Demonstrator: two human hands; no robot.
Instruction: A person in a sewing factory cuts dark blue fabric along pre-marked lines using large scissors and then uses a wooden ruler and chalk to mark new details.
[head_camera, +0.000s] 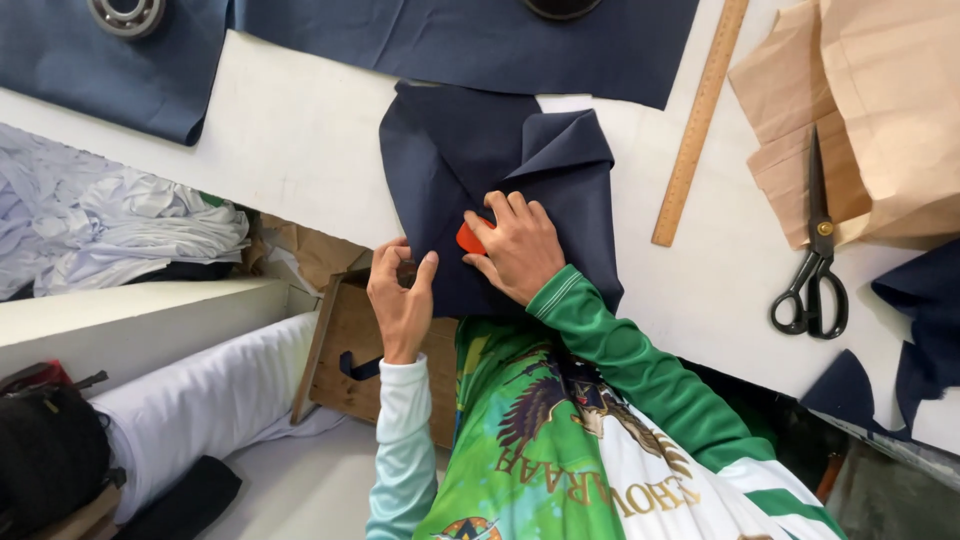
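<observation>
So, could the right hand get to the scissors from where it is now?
Probably yes. The right hand rests on the navy fabric holding an orange piece, and the bare white table between it and the black scissors looks unobstructed; it would need to let go first.

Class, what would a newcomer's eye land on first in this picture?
Mid-table, the right hand presses an orange-red chalk piece onto folded navy fabric, with the left hand pinching the fabric's edge. To the right lie a wooden ruler and black scissors beside brown paper patterns.

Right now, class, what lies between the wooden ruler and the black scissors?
Only bare white table lies between the wooden ruler and the black scissors, in the head view.
</observation>
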